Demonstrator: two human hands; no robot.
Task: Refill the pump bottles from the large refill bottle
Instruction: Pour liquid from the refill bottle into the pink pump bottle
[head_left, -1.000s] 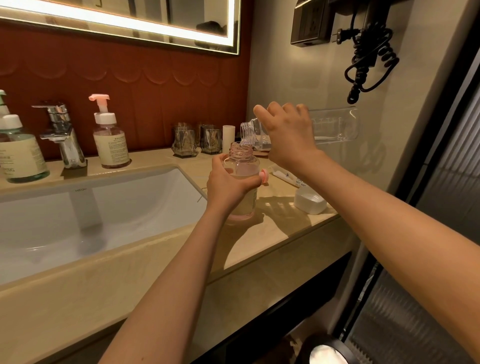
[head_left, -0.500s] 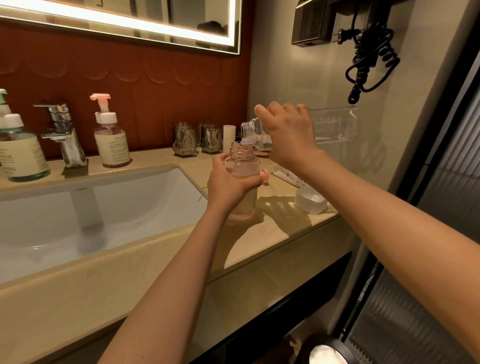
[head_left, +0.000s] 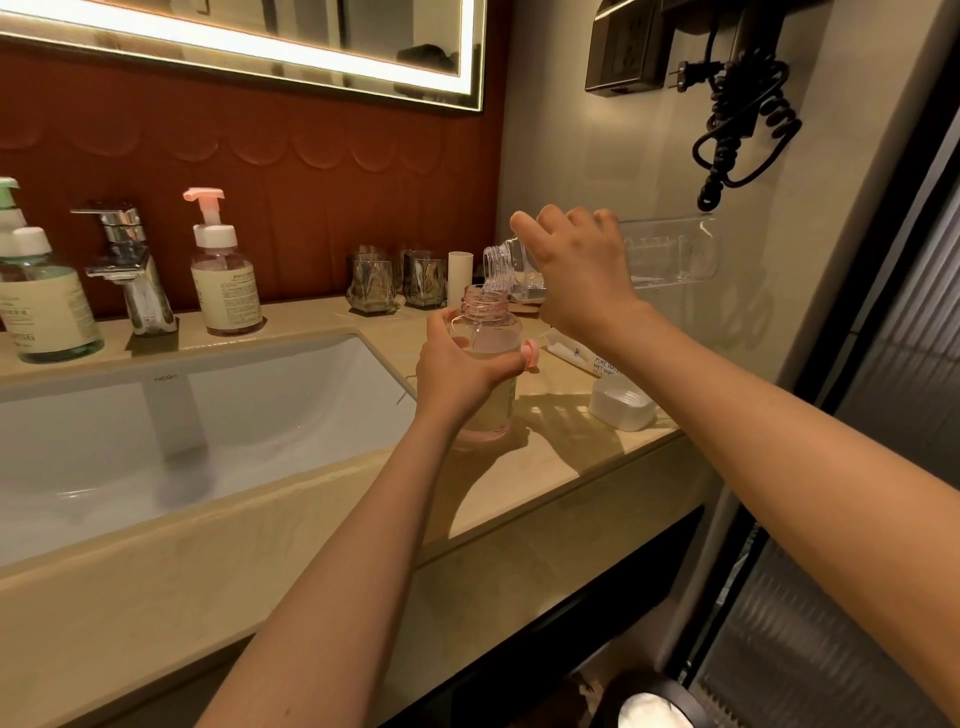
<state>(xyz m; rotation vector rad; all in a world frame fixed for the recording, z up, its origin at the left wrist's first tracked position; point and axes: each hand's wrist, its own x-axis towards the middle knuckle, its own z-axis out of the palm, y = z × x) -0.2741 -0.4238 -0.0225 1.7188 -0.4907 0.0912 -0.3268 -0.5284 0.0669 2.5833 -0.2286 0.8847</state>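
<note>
An open pink-tinted pump bottle (head_left: 492, 338) stands on the counter right of the sink, its pump removed. My left hand (head_left: 457, 371) grips its body. My right hand (head_left: 576, 275) holds the clear refill bottle (head_left: 511, 262) tipped on its side, its ribbed neck pointing left and down over the open mouth. Clear liquid runs from the neck into the pink bottle. Most of the refill bottle is hidden behind my right hand. A pink pump head (head_left: 531, 354) shows just right of my left thumb. A second pink pump bottle (head_left: 224, 280) stands behind the sink.
A green pump bottle (head_left: 44, 306) and a chrome tap (head_left: 132, 270) stand at the back left. Behind the bottles sit two glass tumblers (head_left: 397, 283) and a small white cylinder (head_left: 460, 273). A white soap dish (head_left: 621, 402) and wipes packet (head_left: 576, 353) lie on the counter (head_left: 550, 467) to the right.
The refill bottle's neck has dipped lower toward the open mouth, and liquid now pours in. My left hand has kept its grip in the same place.
</note>
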